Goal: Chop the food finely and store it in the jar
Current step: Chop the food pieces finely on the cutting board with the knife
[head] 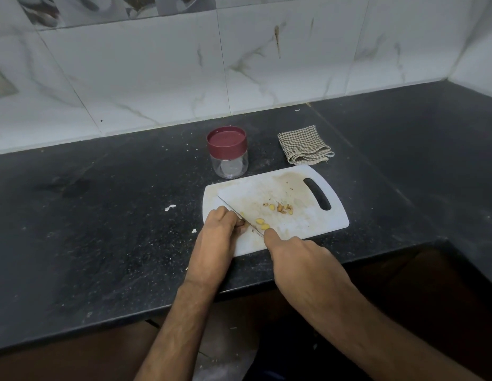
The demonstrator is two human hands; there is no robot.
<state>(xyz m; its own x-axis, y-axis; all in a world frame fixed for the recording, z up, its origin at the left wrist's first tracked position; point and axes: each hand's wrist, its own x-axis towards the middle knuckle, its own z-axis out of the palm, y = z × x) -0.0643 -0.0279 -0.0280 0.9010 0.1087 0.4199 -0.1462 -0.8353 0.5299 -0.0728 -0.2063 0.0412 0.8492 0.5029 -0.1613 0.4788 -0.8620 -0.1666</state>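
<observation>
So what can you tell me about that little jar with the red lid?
The jar is small, round and clear, plastic or glass by its look, with a dark red screw lid closed on top. It looks empty. It stands upright on the black countertop, just behind the white cutting board's back left corner. Neither hand touches it.

Matt plastic board [294, 188], speckled stone counter [115, 215]

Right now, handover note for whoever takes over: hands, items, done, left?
Left hand holds a food piece on the cutting board. Right hand grips the knife, forefinger along the blade.
Yellow pieces lie by the blade, finer bits mid-board.
Jar behind the board, lid on, looks empty. Cloth beside it.
Done: partly chopped.
Left: finish chopping, open jar, fill.
</observation>
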